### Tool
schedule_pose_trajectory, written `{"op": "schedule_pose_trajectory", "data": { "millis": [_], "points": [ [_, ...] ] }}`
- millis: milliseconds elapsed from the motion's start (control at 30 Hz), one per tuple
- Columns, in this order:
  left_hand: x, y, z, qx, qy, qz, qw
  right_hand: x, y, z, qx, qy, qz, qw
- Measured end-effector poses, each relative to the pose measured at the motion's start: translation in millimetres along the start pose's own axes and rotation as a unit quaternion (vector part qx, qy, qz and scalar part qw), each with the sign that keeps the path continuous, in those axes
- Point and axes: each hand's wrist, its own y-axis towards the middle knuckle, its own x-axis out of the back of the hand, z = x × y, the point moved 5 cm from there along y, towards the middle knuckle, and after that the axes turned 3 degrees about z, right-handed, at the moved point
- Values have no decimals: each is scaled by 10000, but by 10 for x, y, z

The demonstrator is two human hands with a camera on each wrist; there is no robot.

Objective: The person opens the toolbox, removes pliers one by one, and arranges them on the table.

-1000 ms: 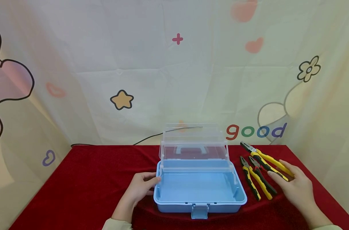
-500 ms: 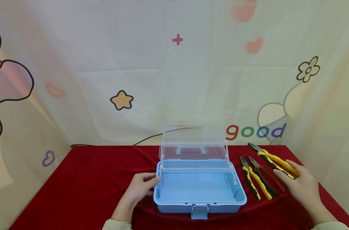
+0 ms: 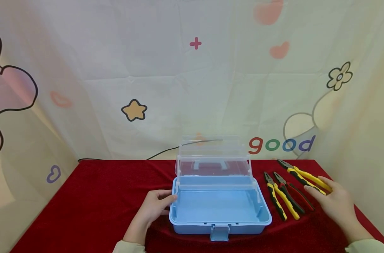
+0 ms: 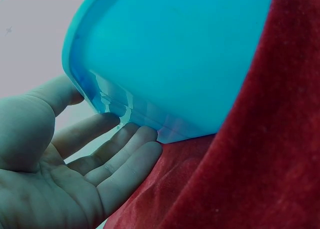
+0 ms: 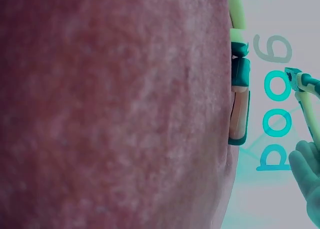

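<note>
My left hand (image 3: 155,205) holds the left wall of a light-blue toolbox (image 3: 220,228), its thumb on the rim. In the left wrist view the fingers of this hand (image 4: 70,154) lie along the outside of the box (image 4: 170,54). At the right, my right hand (image 3: 337,203) grips the yellow-and-black handles of a pair of pliers (image 3: 300,174), jaws pointing up and left. The right wrist view catches these pliers (image 5: 302,86) and part of the hand (image 5: 307,179) at its right edge. Yellow-black pliers (image 3: 275,200) and red-black pliers (image 3: 290,191) lie between box and hand.
The box's clear lid and tray (image 3: 214,163) stand raised at its back. A red cloth (image 3: 109,196) covers the table. Behind rises a printed curtain (image 3: 166,88), with a black cable (image 3: 163,152) along its foot.
My right hand has carried its pliers to the right and slightly down, away from the other two pairs, uncovering the red handle. The left hand and toolbox have stayed put.
</note>
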Motion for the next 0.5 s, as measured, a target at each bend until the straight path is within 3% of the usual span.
{"op": "schedule_pose_trajectory", "data": {
  "millis": [500],
  "points": [
    [-12, -4, -3, -6, -51, -42, 10000, -5, 118, -132, 13, -163, 467, 9988]
  ]
}}
